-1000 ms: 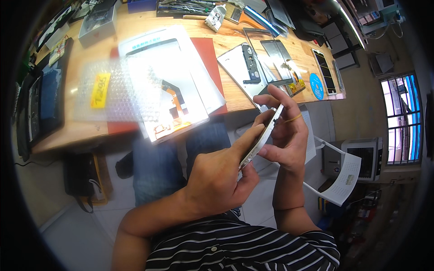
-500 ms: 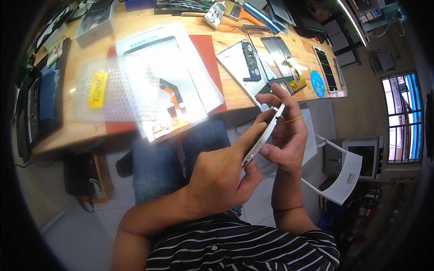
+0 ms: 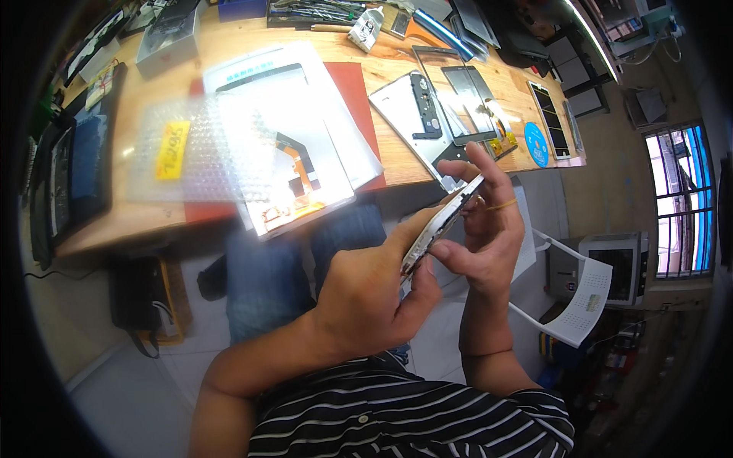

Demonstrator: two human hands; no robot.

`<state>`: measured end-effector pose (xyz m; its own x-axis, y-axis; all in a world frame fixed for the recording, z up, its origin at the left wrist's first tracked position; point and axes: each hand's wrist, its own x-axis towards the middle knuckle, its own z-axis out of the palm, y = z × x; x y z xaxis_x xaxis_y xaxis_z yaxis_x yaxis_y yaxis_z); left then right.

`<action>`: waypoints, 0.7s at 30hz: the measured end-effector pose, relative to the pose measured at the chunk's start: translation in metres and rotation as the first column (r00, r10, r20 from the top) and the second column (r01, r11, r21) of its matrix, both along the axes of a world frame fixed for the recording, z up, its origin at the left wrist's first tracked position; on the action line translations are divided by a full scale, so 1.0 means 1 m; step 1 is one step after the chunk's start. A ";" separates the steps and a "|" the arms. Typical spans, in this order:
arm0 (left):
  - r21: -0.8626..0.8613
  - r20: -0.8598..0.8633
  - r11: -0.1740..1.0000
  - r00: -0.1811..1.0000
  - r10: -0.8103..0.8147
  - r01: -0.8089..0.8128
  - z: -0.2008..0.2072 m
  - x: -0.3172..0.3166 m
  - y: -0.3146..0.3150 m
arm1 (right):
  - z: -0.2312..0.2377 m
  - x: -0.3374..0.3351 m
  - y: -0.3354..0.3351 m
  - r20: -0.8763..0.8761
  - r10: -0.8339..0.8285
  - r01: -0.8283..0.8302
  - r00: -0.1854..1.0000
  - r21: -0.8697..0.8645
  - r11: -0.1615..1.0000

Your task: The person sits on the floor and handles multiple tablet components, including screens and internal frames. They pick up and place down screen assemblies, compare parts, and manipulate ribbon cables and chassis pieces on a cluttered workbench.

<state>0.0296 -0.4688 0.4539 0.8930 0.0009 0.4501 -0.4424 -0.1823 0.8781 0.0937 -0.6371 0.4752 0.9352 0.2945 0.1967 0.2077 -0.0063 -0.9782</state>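
Note:
Above my lap, past the table's front edge, I hold a slim white phone-like device that appears almost edge-on. Small dark parts show along its side; its broad faces are mostly hidden. My left hand is closed around the lower end, thumb along the near side. At the upper end, my right hand grips it with the thumb against its side and the fingers curved behind. A yellowish band circles a right finger. Beyond my hands on the table lie a white back cover and a dark-framed glass panel.
At left on the table are a bubble-wrap sleeve with a yellow label, a screen panel with an orange flex cable, and a red mat. Tools fill a tray at the back. A white chair stands at right.
The device has tilted slightly between my hands, its upper side showing more of a white surface. My left thumb has shifted a little, and the table has moved slightly rightward in view.

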 end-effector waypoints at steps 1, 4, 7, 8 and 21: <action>-0.015 -0.011 1.000 1.000 0.003 -0.003 -0.001 0.001 0.001 | 0.001 -0.001 0.001 0.011 -0.012 0.013 1.000 -0.005 1.000; -0.056 -0.030 0.998 1.000 0.002 -0.004 -0.005 0.003 0.006 | 0.006 -0.005 0.004 0.019 -0.032 0.033 0.999 -0.053 0.998; -0.095 -0.022 0.995 1.000 0.003 -0.005 -0.009 0.004 0.010 | 0.010 -0.010 0.007 0.006 -0.053 0.053 0.999 -0.087 0.995; -0.104 -0.020 0.995 1.000 0.009 -0.011 -0.010 0.004 0.010 | 0.011 -0.011 0.008 -0.006 -0.051 0.050 0.999 -0.082 0.995; -0.130 -0.088 0.991 0.996 -0.001 -0.011 -0.008 0.000 0.016 | 0.015 -0.018 0.014 0.020 -0.030 0.033 0.999 -0.127 0.991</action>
